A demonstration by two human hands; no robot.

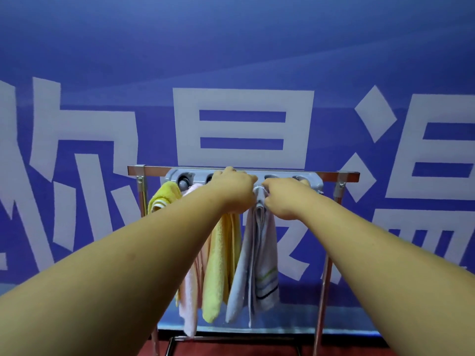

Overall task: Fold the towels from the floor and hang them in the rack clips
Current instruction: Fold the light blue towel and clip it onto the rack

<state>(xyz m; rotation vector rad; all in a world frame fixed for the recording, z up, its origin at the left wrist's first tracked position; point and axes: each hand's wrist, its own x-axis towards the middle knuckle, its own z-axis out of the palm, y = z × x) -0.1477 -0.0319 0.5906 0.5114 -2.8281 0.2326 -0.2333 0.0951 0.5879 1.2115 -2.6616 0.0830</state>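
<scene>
Pale-blue terry in play, and working outward from the camera: two bare forearms stretched forward and up, converging on the rail. Left hand (232, 192) laid against the grey clip bar (312, 183), back of the hand to the camera, one fingertip showing over the top edge; impossible to tell whether gripping the bar or just bracing on it. Right hand (282, 200) just beside it, fingers curled tight, pinching the bunched top of the pale blue towel (257, 255) right under the bar. Hanging long and folded from that pinch, striped end down low.

Looks like the clipping step: towel top at a clip mouth, hard to say whether seated yet. Needed next: a firm upward feed into the clip, bar held steady, then a gentle release to test the hold.

Further left, already hung: a yellow towel (221, 265) just beside the blue one, a pink towel (190, 283) partly behind the left forearm, a second yellow towel (164, 196) draped at the bar's far left. Behind all that, the chrome rack (339, 173), at least one socket at the right end seemingly free. Below, red floor (231, 349); beyond, a blue wall (231, 47) with big white characters.
</scene>
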